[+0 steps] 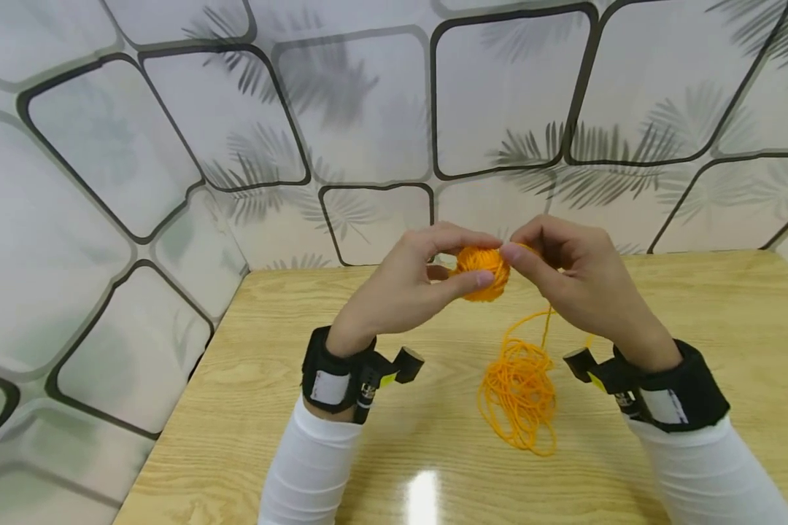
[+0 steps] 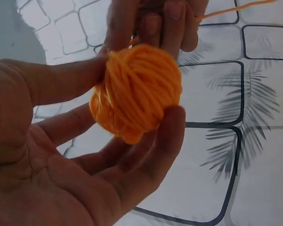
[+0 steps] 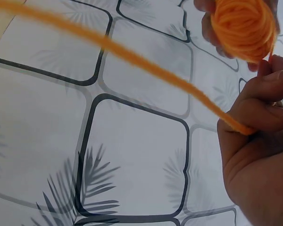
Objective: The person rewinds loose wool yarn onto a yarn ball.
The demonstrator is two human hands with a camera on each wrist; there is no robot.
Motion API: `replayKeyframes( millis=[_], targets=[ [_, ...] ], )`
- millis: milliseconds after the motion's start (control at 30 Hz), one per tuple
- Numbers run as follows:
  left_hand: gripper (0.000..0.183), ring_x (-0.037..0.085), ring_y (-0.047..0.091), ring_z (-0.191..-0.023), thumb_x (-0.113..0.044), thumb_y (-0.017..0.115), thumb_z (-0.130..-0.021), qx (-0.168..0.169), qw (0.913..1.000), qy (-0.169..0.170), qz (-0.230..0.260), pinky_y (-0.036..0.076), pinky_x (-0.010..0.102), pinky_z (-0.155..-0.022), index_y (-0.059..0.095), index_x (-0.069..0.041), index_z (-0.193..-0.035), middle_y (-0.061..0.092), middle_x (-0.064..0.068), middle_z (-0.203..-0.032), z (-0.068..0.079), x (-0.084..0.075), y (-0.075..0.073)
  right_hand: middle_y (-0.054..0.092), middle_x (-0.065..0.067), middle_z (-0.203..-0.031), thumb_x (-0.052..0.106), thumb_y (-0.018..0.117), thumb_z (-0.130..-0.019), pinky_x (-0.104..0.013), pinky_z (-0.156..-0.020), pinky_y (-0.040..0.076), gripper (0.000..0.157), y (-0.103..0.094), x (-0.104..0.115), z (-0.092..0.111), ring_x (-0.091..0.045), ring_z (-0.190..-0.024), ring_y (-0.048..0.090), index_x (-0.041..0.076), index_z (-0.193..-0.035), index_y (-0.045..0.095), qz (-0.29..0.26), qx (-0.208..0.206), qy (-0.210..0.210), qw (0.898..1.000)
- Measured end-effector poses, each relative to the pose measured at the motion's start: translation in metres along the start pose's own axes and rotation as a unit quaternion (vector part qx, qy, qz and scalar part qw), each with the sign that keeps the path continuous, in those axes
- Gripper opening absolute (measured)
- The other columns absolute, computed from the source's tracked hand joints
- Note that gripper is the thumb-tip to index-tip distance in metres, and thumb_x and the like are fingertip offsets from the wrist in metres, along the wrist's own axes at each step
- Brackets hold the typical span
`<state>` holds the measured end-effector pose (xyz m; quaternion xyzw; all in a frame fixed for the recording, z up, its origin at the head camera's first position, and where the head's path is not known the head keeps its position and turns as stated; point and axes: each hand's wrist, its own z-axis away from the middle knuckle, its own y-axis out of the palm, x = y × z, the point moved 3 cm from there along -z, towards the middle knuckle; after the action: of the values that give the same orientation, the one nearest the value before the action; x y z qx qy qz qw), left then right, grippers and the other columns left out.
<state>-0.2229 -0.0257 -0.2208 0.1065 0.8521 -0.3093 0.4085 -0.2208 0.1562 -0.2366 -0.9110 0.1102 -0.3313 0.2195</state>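
Note:
My left hand (image 1: 415, 281) holds a small ball of orange yarn (image 1: 483, 274) above the table, thumb on the near side. In the left wrist view, fingertips and thumb grip the yarn ball (image 2: 140, 92) around its sides. Close against the ball's right side, my right hand (image 1: 581, 281) pinches the yarn strand between thumb and fingers. The strand (image 3: 146, 68) runs out from the curled fingers of the right hand (image 3: 259, 141) in the right wrist view. Below the hands, a loose tangle of the same yarn (image 1: 520, 394) lies on the table, with a strand rising from it.
The light wood table (image 1: 236, 437) meets a wall (image 1: 368, 109) patterned with dark outlines and leaf shapes at its back and left. Each wrist wears a black strap with a small camera, such as the left strap (image 1: 335, 375).

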Motion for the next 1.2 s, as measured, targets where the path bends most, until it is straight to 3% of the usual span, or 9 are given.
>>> replayKeyframes(
  millis=[133, 233, 333, 467, 633, 767, 900, 1000, 1200],
  targets=[
    [0.034, 0.02, 0.056, -0.097, -0.003, 0.06, -0.086, 0.047, 0.9944, 0.006, 0.094, 0.051, 0.039, -0.075, 0.055, 0.005, -0.118, 0.059, 0.012, -0.111, 0.002, -0.014, 0.001, 0.046, 0.002, -0.065, 0.003, 0.057, -0.088, -0.026, -0.041, 0.028, 0.013, -0.002, -0.007, 0.001, -0.008, -0.046, 0.035, 0.014, -0.09, 0.062, -0.022, -0.015, 0.0, 1.0],
    [0.035, 0.025, 0.057, -0.099, -0.002, 0.06, -0.085, 0.041, 0.9867, 0.001, 0.157, 0.05, 0.044, -0.077, 0.054, 0.004, -0.119, 0.059, 0.013, -0.113, 0.003, -0.014, 0.0, 0.044, 0.001, -0.063, 0.0, 0.053, -0.089, -0.026, -0.04, 0.029, 0.015, 0.001, -0.01, 0.002, -0.008, -0.046, 0.035, 0.011, -0.09, 0.061, -0.068, -0.016, -0.014, 0.997],
    [0.035, 0.027, 0.056, -0.1, -0.006, 0.058, -0.088, -0.007, 0.9734, -0.002, 0.229, 0.048, 0.045, -0.081, 0.053, 0.002, -0.122, 0.057, 0.015, -0.115, 0.002, -0.005, -0.001, 0.042, 0.0, -0.06, -0.003, 0.047, -0.091, -0.025, -0.039, 0.028, 0.017, 0.008, -0.012, 0.002, -0.008, -0.045, 0.035, 0.007, -0.089, 0.06, -0.127, -0.008, -0.031, 0.991],
    [0.037, 0.025, 0.054, -0.1, -0.012, 0.057, -0.09, -0.123, 0.9481, 0.018, 0.292, 0.044, 0.041, -0.088, 0.052, 0.001, -0.124, 0.054, 0.017, -0.116, -0.004, 0.007, 0.003, 0.038, 0.001, -0.059, 0.0, 0.044, -0.093, -0.025, -0.039, 0.027, 0.017, 0.017, -0.013, 0.002, -0.008, -0.044, 0.032, 0.008, -0.093, 0.059, -0.124, 0.011, -0.031, 0.992],
    [0.033, 0.024, 0.056, -0.095, -0.01, 0.06, -0.087, -0.268, 0.9412, 0.071, 0.193, 0.048, 0.041, -0.083, 0.056, 0.002, -0.117, 0.057, 0.014, -0.111, -0.011, 0.011, 0.008, 0.039, 0.004, -0.06, 0.006, 0.049, -0.093, -0.026, -0.042, 0.028, 0.014, 0.023, -0.007, 0.003, -0.008, -0.046, 0.032, 0.013, -0.094, 0.061, -0.055, 0.036, -0.017, 0.998],
    [0.034, 0.022, 0.056, -0.093, -0.011, 0.062, -0.086, -0.314, 0.9437, 0.09, 0.053, 0.051, 0.038, -0.076, 0.056, 0.003, -0.116, 0.054, 0.012, -0.108, -0.01, 0.007, 0.011, 0.042, 0.005, -0.062, 0.006, 0.055, -0.09, -0.026, -0.043, 0.028, 0.014, 0.021, -0.002, 0.003, -0.008, -0.047, 0.033, 0.018, -0.089, 0.062, -0.028, 0.031, -0.018, 0.999],
    [0.035, 0.021, 0.053, -0.093, -0.009, 0.063, -0.085, -0.301, 0.9491, 0.081, -0.044, 0.05, 0.031, -0.074, 0.055, 0.004, -0.117, 0.051, 0.014, -0.106, -0.007, -0.002, 0.012, 0.044, 0.005, -0.062, 0.004, 0.059, -0.087, -0.026, -0.041, 0.026, 0.015, 0.012, 0.002, 0.002, -0.007, -0.046, 0.033, 0.018, -0.086, 0.062, -0.017, 0.008, -0.019, 1.0],
    [0.035, 0.02, 0.054, -0.095, -0.009, 0.064, -0.084, -0.254, 0.9628, 0.068, -0.064, 0.05, 0.029, -0.075, 0.055, 0.003, -0.116, 0.053, 0.015, -0.108, -0.007, -0.007, 0.013, 0.047, 0.005, -0.065, 0.004, 0.059, -0.087, -0.025, -0.042, 0.027, 0.013, 0.001, 0.003, 0.002, -0.007, -0.047, 0.034, 0.016, -0.088, 0.063, -0.001, -0.014, -0.013, 1.0],
    [0.035, 0.02, 0.058, -0.096, -0.01, 0.062, -0.086, -0.097, 0.9925, 0.023, 0.072, 0.05, 0.035, -0.079, 0.055, -0.001, -0.119, 0.057, 0.01, -0.115, -0.007, 0.002, 0.012, 0.053, 0.0, -0.071, 0.001, 0.059, -0.086, -0.025, -0.044, 0.031, 0.009, -0.013, -0.003, 0.001, -0.007, -0.05, 0.037, 0.008, -0.087, 0.063, -0.006, -0.061, -0.017, 0.998]
  ],
)
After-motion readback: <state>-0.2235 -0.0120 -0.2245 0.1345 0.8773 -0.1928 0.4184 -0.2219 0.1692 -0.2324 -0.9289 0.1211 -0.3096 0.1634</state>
